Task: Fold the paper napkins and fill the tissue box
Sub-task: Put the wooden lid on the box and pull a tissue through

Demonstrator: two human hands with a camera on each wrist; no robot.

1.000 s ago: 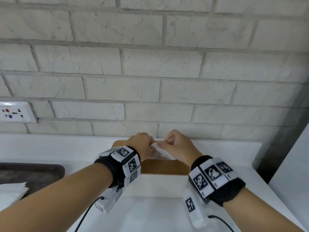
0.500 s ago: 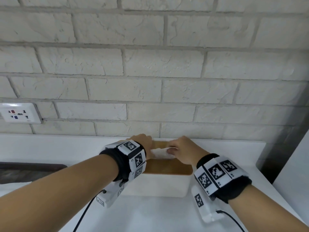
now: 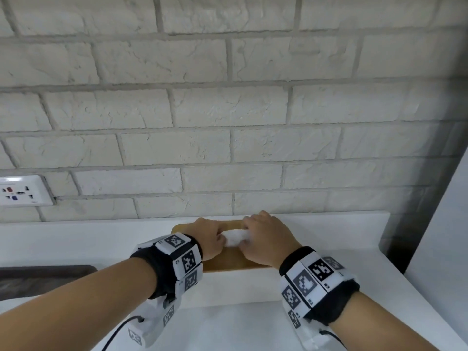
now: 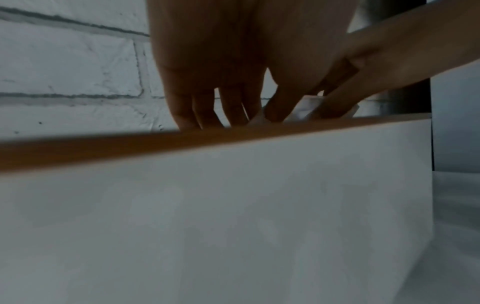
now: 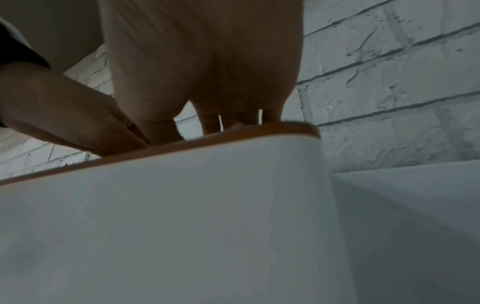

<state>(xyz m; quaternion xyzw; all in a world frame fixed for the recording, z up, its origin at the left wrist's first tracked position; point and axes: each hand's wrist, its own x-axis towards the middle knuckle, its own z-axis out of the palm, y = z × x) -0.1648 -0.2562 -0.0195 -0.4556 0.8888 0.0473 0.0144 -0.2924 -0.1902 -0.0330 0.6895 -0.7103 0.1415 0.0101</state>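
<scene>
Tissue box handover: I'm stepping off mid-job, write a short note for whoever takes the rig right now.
Left hand: fingers down on the napkin at the box top, pinching its left end.
Right hand: grips the napkin's right end, fingertips on the wooden lid.
Tissue box: white, wooden lid on, on the white counter against the brick wall.
Done: one folded napkin brought to the middle of the lid, partly pushed in.
Left: push it fully inside; whether more napkins wait cannot be told from these views. A dark tray sits at far left.
</scene>
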